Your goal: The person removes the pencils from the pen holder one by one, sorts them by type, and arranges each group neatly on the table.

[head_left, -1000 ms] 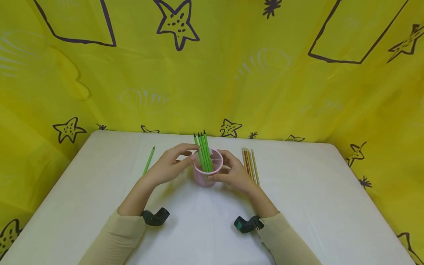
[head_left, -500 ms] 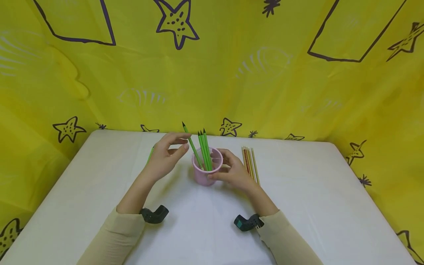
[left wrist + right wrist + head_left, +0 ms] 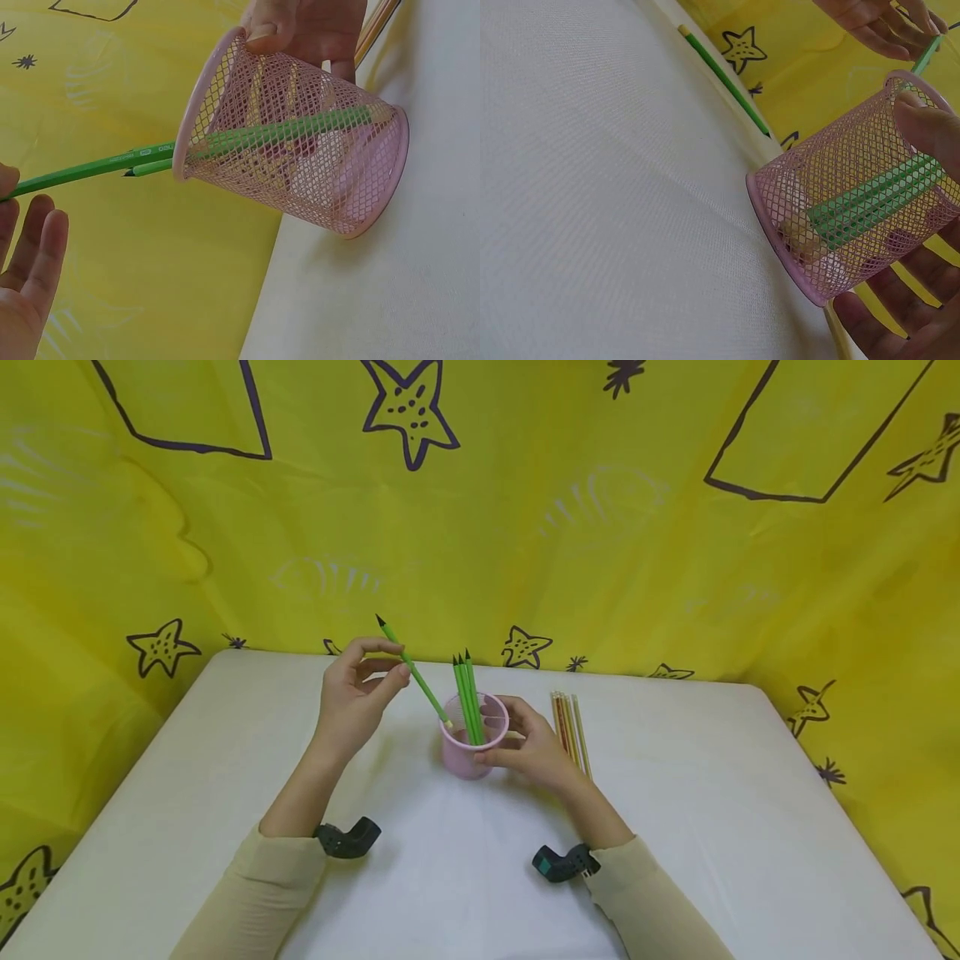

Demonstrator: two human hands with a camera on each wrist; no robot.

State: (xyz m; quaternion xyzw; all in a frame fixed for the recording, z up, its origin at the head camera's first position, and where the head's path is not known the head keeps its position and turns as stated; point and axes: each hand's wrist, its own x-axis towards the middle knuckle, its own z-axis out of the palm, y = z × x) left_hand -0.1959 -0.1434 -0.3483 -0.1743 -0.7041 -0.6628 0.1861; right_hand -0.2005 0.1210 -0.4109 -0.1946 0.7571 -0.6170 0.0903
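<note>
In the head view my left hand pinches a green pencil between thumb and fingers. Its dark tip points up and left, while the pale lower end is at the rim of a pink mesh pencil cup. My right hand grips that cup from the right, thumb at the near side by the rim. Several other green pencils stand in the cup, tips up, leaning on one another. Through the mesh in the right wrist view, the standing pencils reach down near the cup's base.
Several gold and reddish sticks lie on the white table just right of my right hand. A single green pencil lies on the table, hidden behind my left hand in the head view. A yellow patterned curtain hangs behind the table.
My left hand has drawn one green pencil up and left, from among the others to the cup's rim. The right hand keeps its hold on the cup.
</note>
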